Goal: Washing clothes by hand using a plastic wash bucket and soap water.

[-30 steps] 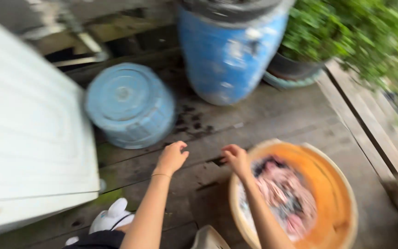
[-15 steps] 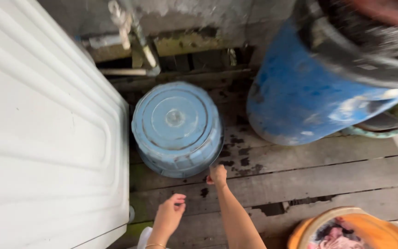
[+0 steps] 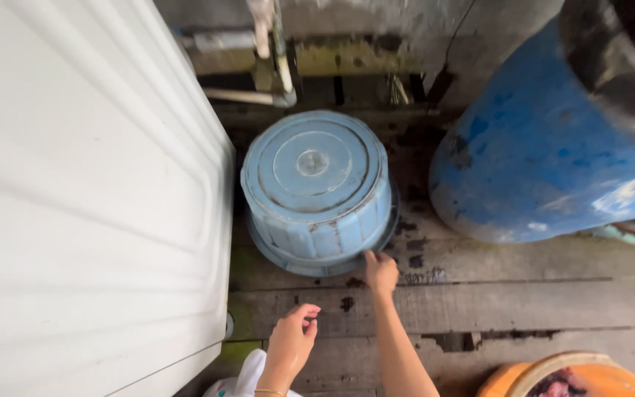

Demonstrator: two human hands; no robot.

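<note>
Right hand (image 3: 381, 270) seemingly pinching upturned blue tub (image 3: 316, 192) rim, left hand (image 3: 292, 340) loose — empty

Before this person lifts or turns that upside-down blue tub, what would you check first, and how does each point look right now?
1. Right hand on the blue tub: ok, its fingers touch the lower rim.
2. Left hand on the tub: not ok, it hangs open above the wooden planks, apart from the tub.
3. Firm grip under the rim: cannot tell, the fingertips are hidden.
4. Room on the tub's left: not ok, the white panel stands close beside it.
5. Room on its right: ok, a gap separates it from the big blue barrel.
6. Anything beneath the tub: cannot tell.
</note>
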